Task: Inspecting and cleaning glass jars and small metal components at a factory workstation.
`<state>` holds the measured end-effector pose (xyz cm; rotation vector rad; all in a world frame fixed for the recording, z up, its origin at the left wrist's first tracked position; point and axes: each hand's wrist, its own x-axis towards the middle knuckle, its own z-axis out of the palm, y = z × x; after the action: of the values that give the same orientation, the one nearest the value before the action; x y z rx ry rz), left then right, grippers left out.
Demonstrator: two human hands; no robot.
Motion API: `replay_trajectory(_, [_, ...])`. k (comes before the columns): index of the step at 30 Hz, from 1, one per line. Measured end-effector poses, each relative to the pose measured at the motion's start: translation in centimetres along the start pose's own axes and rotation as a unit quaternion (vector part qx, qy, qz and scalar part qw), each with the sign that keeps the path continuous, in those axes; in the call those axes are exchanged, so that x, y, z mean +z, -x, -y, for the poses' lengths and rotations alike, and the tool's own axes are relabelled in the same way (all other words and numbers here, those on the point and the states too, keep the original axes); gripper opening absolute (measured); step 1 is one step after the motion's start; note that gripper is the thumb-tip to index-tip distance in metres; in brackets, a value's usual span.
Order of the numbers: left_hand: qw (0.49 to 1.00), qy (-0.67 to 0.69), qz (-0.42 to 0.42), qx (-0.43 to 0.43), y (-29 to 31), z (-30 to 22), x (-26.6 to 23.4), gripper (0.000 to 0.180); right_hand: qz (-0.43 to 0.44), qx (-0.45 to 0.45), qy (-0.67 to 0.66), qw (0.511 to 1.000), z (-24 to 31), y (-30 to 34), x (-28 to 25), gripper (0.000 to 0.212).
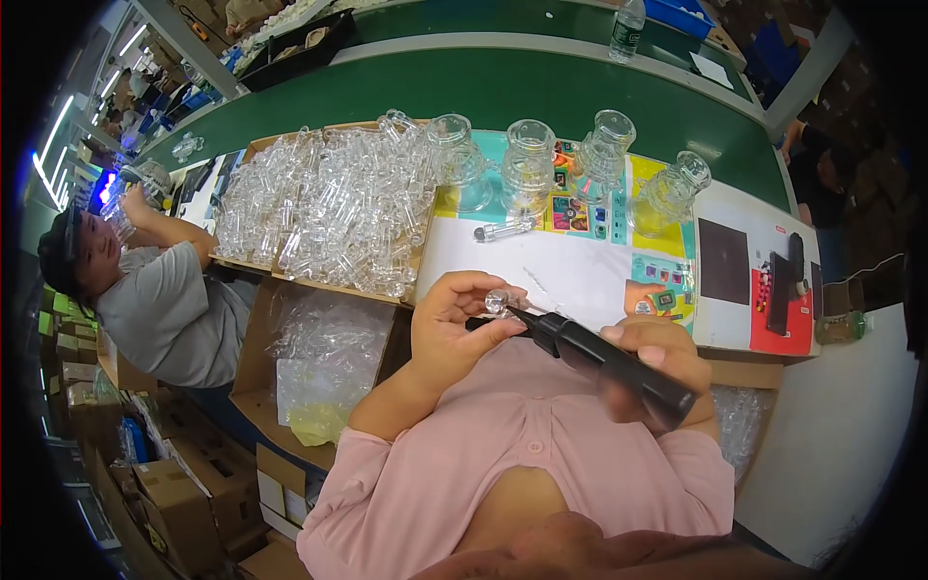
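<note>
My left hand (452,327) pinches a small clear piece (497,301), round at the end that shows, between thumb and fingers. In my right hand (667,358) is a black cylindrical hand tool (611,367), its tapered tip pointing left at the clear piece. Whether the tip touches or enters the piece cannot be made out. Beyond my hands, a clear tube (505,230) lies on a white, printed sheet (464,266). Several clear waisted glass vessels (528,169) stand in a row behind it. Left of them, many clear tubes (329,203) fill a shallow cardboard box.
A co-worker in a grey shirt (174,309) is at the far left. Below the bench sits an open carton (256,391) with plastic bags. Dark items (778,290) lie at the right, and a water bottle (627,31) stands on the green bench's far side.
</note>
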<state>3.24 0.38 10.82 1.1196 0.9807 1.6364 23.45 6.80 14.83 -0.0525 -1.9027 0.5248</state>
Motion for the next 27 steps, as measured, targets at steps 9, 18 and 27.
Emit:
replay_trajectory(9, [0.994,0.094,0.019,-0.058,-0.1,0.1,-0.4,0.041,0.049,-0.054,-0.031,0.997,-0.5,-0.3,-0.3,0.045])
replay_trajectory(18, [0.996,-0.065,-0.014,0.062,0.2,0.8,-0.8,0.04,0.066,-0.142,0.01,0.988,-0.8,-0.7,0.6,0.03])
replay_trajectory(27, [0.888,-0.375,-0.036,0.264,-0.8,0.3,-0.4,0.041,0.051,-0.068,0.006,0.996,-1.1,-0.2,0.1,0.039])
